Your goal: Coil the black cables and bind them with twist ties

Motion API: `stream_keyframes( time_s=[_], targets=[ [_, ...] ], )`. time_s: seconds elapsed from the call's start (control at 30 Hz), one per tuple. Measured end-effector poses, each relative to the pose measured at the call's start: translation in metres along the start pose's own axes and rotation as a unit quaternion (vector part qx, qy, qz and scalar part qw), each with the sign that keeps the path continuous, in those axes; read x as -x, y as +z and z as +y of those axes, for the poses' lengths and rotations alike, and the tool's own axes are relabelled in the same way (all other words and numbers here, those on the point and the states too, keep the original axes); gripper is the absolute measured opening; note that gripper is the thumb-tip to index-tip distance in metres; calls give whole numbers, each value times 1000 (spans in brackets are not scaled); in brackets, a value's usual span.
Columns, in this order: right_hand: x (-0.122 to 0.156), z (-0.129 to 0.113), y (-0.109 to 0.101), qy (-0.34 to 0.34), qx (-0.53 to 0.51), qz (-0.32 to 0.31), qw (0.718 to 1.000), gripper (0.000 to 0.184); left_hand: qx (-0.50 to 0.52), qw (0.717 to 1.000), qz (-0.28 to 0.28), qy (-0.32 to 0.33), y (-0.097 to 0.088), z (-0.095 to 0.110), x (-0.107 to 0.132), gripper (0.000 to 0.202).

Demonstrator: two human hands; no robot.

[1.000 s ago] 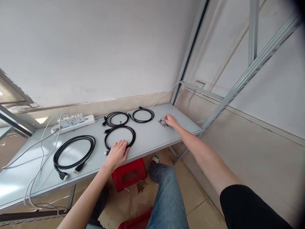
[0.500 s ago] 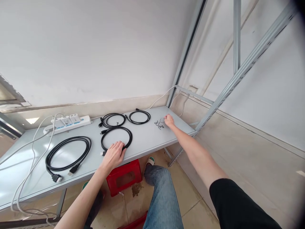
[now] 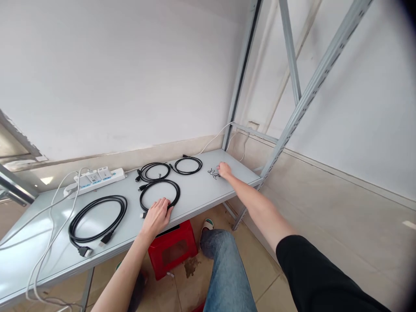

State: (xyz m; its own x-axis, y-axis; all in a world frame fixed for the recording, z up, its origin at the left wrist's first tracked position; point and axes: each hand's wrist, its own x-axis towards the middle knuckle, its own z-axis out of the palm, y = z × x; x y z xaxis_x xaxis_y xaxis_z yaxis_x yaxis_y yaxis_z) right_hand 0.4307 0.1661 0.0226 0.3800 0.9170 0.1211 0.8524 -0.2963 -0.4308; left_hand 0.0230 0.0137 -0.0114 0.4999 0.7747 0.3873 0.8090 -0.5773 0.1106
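Note:
My left hand point(image 3: 158, 214) is at the table's front edge, its fingers curled and thumb pressed on the near side of a coiled black cable point(image 3: 178, 191). One plug point(image 3: 143, 188) of that cable points left at the coil's far side. Farther right, my right hand point(image 3: 224, 169) is closed, fingertips pinched, at the edge of a small pile of thin black wire ties point(image 3: 213, 173). Whatever the fingertips hold is hidden. Behind the held coil lie another black cable coil point(image 3: 155, 164), with a small tie on it, and a smaller coil point(image 3: 194, 173).
A larger black cable coil point(image 3: 121, 214) lies on the grey table point(image 3: 191, 190) at left. Behind it is a white power strip point(image 3: 118, 174) with white cords point(image 3: 53, 234). Metal posts point(image 3: 242, 69) rise at the right end. A red plastic stool point(image 3: 173, 255) stands below.
The camera view has shifted slightly. My right hand has drawn in closer over the pile of ties. My left hand stays on the same coil.

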Motion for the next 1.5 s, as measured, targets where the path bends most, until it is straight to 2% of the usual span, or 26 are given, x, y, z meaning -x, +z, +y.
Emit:
stream_keyframes(
  time_s=[0.1,0.17,0.27,0.33,0.43,0.53,0.67,0.83,1.0,1.07,1.17,1.27,1.37,1.5],
  targets=[
    [9,-18,-7,-38,-54,50,997,17,-3,1000,-2,-4,-1,0,0,21],
    [26,-39,-6,-119,-109,61,985,16,-2,1000,-7,-10,-2,1,-1,22],
    [71,-75,8,-247,-173,7,953,16,-7,1000,-14,-22,-4,4,-1,22],
    [108,-95,24,-291,-206,-33,934,19,-12,999,-23,-32,-6,4,-2,21],
    [155,-115,48,-305,-234,-53,922,20,-12,998,-50,-37,-9,-3,-2,22],
    [175,-127,65,-278,-246,-54,927,20,-15,997,-64,-44,-12,-12,-1,27],
    [173,-135,76,-243,-228,-53,941,24,-13,997,-43,-64,-12,-18,4,34],
    [180,-139,72,-305,-141,-57,940,27,7,997,-26,-77,-12,-17,8,36],
    [197,-141,67,-404,-68,-89,908,26,6,995,-55,-87,-14,-15,6,38],
    [198,-142,66,-408,-67,-93,906,24,-5,995,-71,-69,-15,-13,4,39],
    [191,-144,64,-382,-79,-88,917,21,-28,994,-91,-52,-16,-10,0,38],
    [179,-148,58,-393,-54,-86,914,18,-39,995,-79,-55,-14,-9,-1,38],
    [168,-155,48,-458,16,-85,885,20,-33,996,-67,-51,-12,-9,1,39],
    [161,-169,35,-576,103,-116,803,22,-35,997,-58,-46,-11,-9,2,40]
  ],
)
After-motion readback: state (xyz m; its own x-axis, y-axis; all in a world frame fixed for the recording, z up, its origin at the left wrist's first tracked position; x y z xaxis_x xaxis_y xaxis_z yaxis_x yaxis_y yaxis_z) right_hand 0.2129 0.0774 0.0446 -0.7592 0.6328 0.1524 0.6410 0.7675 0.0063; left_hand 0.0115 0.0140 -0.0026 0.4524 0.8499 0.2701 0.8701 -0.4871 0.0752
